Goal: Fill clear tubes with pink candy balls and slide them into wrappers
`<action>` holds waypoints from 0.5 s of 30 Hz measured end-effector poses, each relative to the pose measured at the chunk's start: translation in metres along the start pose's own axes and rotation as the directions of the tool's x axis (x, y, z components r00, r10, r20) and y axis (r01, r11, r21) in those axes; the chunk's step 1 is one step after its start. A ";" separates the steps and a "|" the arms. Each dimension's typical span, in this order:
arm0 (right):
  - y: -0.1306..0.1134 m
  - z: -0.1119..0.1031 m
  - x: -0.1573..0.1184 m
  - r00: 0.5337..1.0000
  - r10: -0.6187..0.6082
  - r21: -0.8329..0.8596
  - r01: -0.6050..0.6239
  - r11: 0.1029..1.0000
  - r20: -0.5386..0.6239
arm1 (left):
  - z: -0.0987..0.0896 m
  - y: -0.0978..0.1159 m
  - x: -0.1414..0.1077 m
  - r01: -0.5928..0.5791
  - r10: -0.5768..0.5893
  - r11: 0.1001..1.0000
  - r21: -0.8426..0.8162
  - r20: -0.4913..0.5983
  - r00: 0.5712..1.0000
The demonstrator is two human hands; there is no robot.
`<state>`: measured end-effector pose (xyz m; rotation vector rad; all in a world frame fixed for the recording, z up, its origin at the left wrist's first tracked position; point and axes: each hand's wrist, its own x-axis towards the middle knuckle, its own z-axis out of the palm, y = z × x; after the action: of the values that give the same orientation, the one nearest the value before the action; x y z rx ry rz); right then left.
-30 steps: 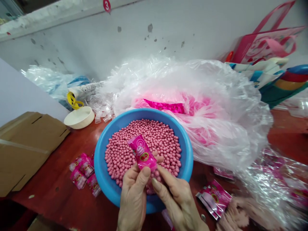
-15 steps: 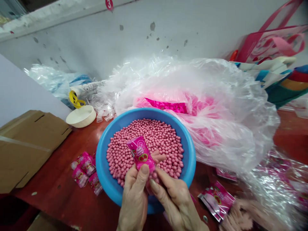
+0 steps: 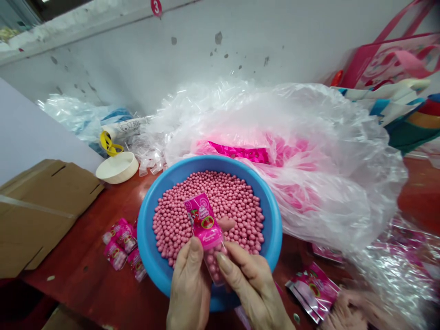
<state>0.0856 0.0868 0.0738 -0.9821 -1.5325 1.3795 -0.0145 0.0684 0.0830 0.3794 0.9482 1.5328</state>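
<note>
Both hands hold one small pink packet (image 3: 205,222) over the near side of a blue basin (image 3: 147,266). Its upper part is printed pink, and the clear lower part shows several pink balls inside. My left hand (image 3: 189,284) grips the packet's left edge, thumb on top. On the right edge, my right hand (image 3: 252,286) pinches the clear part between thumb and fingers. Many pink balls (image 3: 178,201) fill the basin below the packet.
Filled packets (image 3: 120,243) lie left of the basin, near a cardboard box (image 3: 44,211) and white lid (image 3: 117,167). Behind is a large clear plastic bag (image 3: 330,137). Flat pink packets (image 3: 314,291) lie at the lower right, beside another person's hand (image 3: 354,309).
The packet has straightened, and more of its clear lower part with balls shows between my hands. My right fingers have shifted slightly along it. The view has moved a little.
</note>
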 end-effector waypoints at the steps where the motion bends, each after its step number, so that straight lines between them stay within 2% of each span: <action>1: 0.000 0.001 0.000 0.999 -0.006 -0.029 0.005 1.000 -0.035 | 0.001 0.000 0.000 -0.014 0.014 1.000 0.008 -0.031 0.999; 4: -0.003 0.003 0.000 0.993 -0.055 -0.064 0.048 0.997 -0.105 | 0.003 -0.001 -0.001 -0.042 0.044 0.999 0.032 -0.081 0.996; 10: 0.000 0.018 -0.002 0.970 -0.147 -0.064 0.137 0.989 -0.195 | 0.000 -0.003 0.002 -0.054 0.057 0.998 0.044 -0.064 0.996; 15: 0.012 0.030 -0.010 0.959 -0.112 -0.144 0.076 0.987 -0.261 | -0.001 -0.004 0.002 -0.040 0.041 0.999 0.022 -0.057 0.997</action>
<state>0.0612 0.0677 0.0600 -1.1132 -1.4583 1.0403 -0.0133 0.0701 0.0789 0.3726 1.0075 1.5792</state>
